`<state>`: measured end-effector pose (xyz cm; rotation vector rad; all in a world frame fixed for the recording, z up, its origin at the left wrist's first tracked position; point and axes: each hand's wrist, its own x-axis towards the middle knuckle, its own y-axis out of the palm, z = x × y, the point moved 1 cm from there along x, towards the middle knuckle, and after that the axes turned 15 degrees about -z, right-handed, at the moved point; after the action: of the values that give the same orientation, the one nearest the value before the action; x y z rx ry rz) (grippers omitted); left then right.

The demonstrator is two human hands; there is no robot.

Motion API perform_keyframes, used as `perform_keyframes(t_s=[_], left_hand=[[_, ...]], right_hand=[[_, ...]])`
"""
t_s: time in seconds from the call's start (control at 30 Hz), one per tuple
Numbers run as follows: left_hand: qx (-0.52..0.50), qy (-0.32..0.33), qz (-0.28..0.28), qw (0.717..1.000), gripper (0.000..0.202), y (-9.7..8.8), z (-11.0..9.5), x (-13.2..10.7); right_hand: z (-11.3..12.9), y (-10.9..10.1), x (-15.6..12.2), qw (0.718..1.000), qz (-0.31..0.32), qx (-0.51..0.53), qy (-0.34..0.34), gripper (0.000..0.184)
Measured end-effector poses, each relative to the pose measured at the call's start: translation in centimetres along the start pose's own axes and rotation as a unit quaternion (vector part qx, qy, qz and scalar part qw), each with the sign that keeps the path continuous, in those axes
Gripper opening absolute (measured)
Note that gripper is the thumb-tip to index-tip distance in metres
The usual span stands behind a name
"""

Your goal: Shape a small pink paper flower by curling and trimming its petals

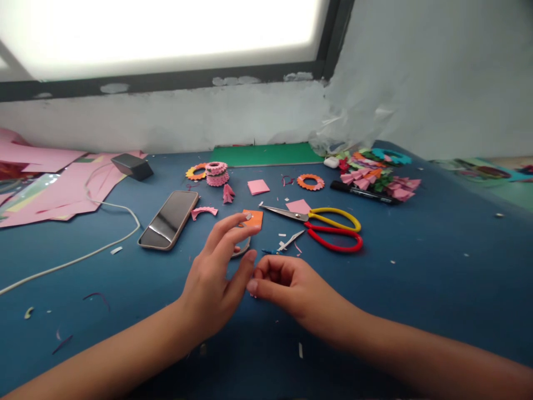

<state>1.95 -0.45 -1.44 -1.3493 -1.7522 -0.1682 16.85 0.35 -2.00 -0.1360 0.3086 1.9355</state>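
Observation:
My left hand [219,275] hovers over the blue table [416,266] with its fingers stretched forward and apart, their tips near an orange paper square [253,218]. My right hand [283,284] lies just to its right, curled into a pinch, thumb pressed against the fingers; what it holds is too small to make out. The two hands touch at the fingertips. Scissors [325,225] with a yellow and a red handle lie just beyond my right hand, blades pointing left.
A phone [169,219] lies face up to the left, with a white cable [83,255] and a dark adapter [132,165] behind. Pink paper sheets [54,189] cover the far left. Paper rosettes [216,173], pink squares [258,186], a black marker [362,193] and folded paper pieces [377,175] sit farther back.

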Motion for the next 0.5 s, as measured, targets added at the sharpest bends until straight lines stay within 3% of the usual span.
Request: perform_keyframes(t_s=[0.23, 0.37, 0.5], left_hand=[[-0.013, -0.02, -0.011, 1.0, 0.034, -0.06, -0.01, -0.23], [-0.04, -0.071, 0.002, 0.997, 0.031, -0.03, -0.05, -0.02], [-0.053, -0.072, 0.023, 0.996, 0.032, -0.05, -0.08, -0.22]], right_hand=[[0.03, -0.09, 0.06, 1.0, -0.01, 0.003, -0.01, 0.045], [0.43, -0.15, -0.13, 1.0, -0.002, 0.012, -0.02, 0.043], [0.26, -0.17, -0.1, 0.999, -0.001, 0.019, -0.03, 0.043]])
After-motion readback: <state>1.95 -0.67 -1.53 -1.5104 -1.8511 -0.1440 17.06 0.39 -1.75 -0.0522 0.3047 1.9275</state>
